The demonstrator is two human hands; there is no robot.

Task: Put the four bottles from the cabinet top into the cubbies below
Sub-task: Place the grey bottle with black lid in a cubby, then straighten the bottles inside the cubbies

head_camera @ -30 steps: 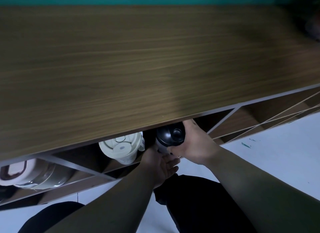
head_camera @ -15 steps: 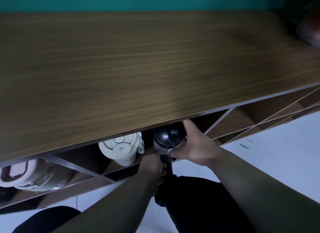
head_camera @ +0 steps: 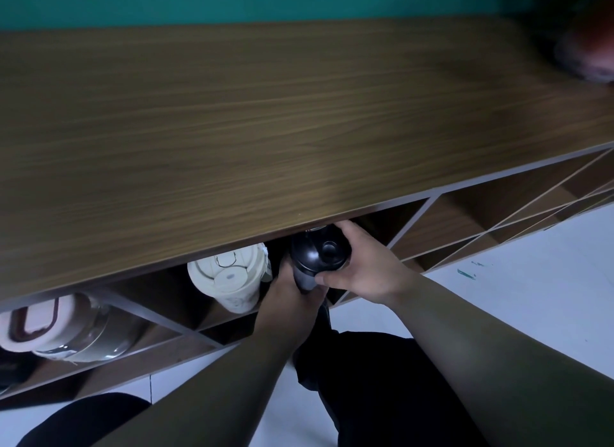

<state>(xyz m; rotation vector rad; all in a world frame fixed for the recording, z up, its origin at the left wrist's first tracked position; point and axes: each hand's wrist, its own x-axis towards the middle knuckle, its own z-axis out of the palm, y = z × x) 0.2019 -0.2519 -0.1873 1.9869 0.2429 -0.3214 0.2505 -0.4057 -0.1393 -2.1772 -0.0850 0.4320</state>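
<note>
You held the black bottle (head_camera: 317,255) at the cubby mouth, right hand (head_camera: 360,267) wrapping its lid end, left hand (head_camera: 292,293) cupping the body below. It looked rigid, smooth, probably slippery; gripping the narrower body seemed safest.

Both bare forearms rise from the lower edge of the frame and converge just below centre. The right hand (head_camera: 360,267) curls its fingers and thumb around the black bottle (head_camera: 320,252) from the right. The left hand (head_camera: 292,292) cups the same bottle from below left, fingers wrapped under it.
</note>
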